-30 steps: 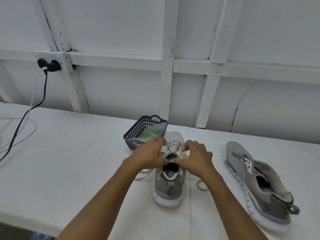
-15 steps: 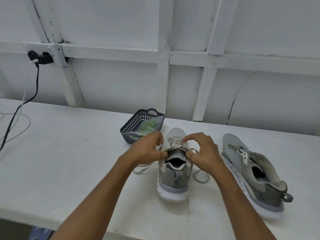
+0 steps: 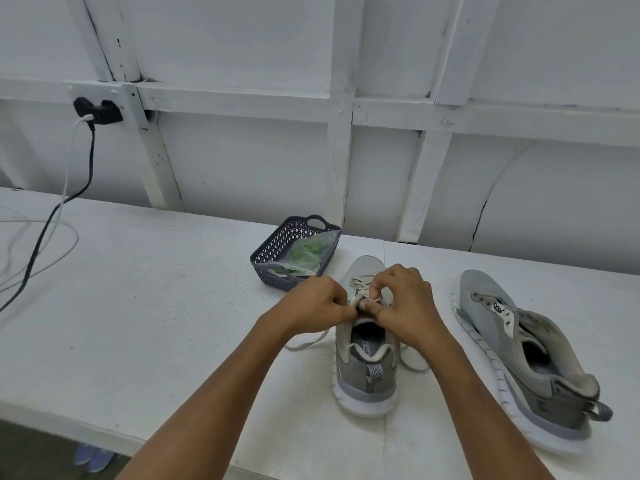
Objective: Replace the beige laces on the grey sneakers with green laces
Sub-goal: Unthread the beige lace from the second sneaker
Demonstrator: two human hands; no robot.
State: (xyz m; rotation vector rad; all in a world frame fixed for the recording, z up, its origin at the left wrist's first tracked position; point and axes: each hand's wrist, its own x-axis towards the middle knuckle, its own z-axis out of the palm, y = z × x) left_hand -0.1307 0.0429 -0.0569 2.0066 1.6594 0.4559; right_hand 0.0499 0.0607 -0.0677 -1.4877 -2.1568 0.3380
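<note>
Beige lace (image 3: 358, 300), threaded in the upright grey sneaker (image 3: 363, 375) near the tabletop's (image 3: 156, 306) middle, is pinched by the left hand (image 3: 318, 304) and right hand (image 3: 405, 306). I'd ease each crossing slack before pulling it free.

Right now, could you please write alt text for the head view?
The left hand and right hand pinch the beige lace of an upright grey sneaker on a white table. A second sneaker lies tipped beside it; a basket holds bagged green laces.
</note>
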